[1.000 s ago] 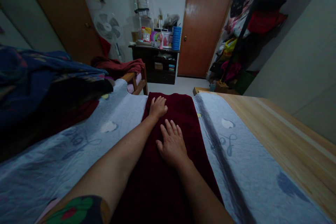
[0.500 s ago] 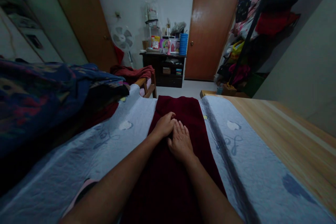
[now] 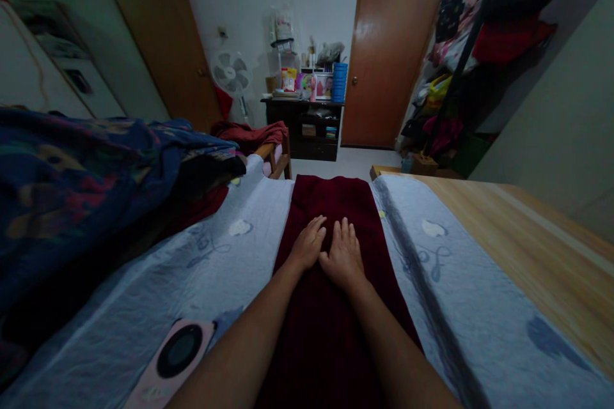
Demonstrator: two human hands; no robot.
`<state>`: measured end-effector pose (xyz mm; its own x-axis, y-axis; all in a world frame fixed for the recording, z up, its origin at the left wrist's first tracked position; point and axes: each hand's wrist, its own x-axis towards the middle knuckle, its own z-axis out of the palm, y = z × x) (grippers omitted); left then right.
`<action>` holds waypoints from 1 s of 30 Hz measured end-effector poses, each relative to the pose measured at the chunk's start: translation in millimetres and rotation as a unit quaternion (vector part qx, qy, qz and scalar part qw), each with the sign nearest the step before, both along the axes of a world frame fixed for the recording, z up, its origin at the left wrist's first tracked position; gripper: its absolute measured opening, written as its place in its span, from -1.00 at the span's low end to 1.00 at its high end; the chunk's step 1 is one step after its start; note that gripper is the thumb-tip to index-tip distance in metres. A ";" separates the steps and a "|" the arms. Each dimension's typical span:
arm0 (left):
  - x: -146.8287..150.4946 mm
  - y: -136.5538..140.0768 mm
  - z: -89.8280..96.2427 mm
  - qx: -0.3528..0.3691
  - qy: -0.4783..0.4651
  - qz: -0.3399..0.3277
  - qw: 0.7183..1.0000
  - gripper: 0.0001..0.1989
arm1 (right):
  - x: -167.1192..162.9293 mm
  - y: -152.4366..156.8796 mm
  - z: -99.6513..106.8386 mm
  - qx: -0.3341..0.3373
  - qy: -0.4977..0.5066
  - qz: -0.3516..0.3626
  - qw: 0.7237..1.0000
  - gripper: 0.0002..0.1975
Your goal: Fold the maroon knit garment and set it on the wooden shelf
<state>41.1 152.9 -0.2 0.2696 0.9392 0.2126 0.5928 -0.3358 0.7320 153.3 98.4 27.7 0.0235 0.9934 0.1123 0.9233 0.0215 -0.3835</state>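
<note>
A long dark red cloth (image 3: 330, 195) lies as a strip along the middle of the bed, over a light blue patterned sheet (image 3: 254, 249). My left hand (image 3: 309, 244) rests on the cloth with its fingers stretched forward. Just to its right, my right hand (image 3: 343, 254) lies flat on the same cloth, fingers extended and thumb toward the left hand. A narrow gap separates the two hands, and neither grips anything. My forearms cover part of the cloth's near end.
A pink object with a round dark face (image 3: 180, 351) lies left of my left forearm. Bunched blue floral fabric (image 3: 96, 172) is heaped at the left. Bare wooden boards (image 3: 518, 223) border the sheet on the right. Beyond the bed stand a fan (image 3: 231, 73) and a dark cabinet (image 3: 311, 131).
My hands, which were touching at the fingers, have moved slightly apart. The left hand's fingers have straightened. More of the pink object now shows, and the view has shifted a little.
</note>
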 end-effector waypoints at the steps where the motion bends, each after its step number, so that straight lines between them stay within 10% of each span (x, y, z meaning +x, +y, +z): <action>1: -0.8 -0.1 0.7 0.001 0.012 -0.003 1.000 -0.52 | 1.1 0.8 0.1 -0.007 0.001 0.001 1.000 -0.17; 14: 0.8 -2.5 -0.7 0.029 0.162 -0.018 0.986 -0.45 | 32.6 9.0 -4.1 -0.114 -0.037 0.088 0.989 -0.13; 30: 3.8 -7.0 1.7 0.041 0.173 0.002 0.984 -0.41 | 52.4 -30.1 -3.2 -0.077 -0.100 0.094 0.988 -0.22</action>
<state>44.9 145.9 1.5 0.3352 0.9241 0.1836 0.8038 -0.3821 0.4560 205.7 68.3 24.5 -0.1697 0.9839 -0.0562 0.9662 0.1548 -0.2062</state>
